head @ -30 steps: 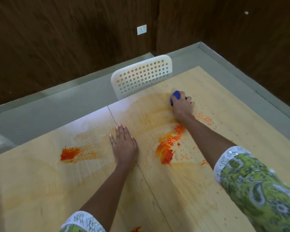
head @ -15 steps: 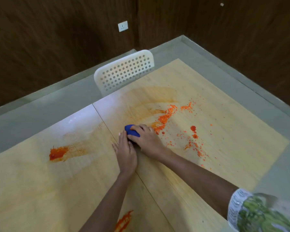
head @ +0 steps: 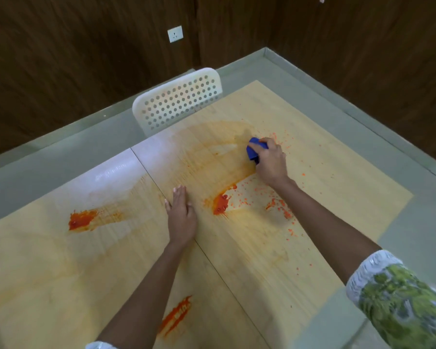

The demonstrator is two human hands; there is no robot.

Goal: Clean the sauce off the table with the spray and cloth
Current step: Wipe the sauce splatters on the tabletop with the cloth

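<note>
— Why is the left hand [head: 181, 217] just lying there?

— Fingers straight and together, flat on the wooden table [head: 48, 260]; I'd judge it braces the reach.

— And the right hand [head: 271, 161]?

— Its fingers curl over the bunched blue cloth [head: 254, 150], pressing it on the far smear; thick red sauce [head: 220, 204] sits between the two hands; another blob [head: 81, 219] lies left of the flat fingers; no spray bottle shows.
</note>
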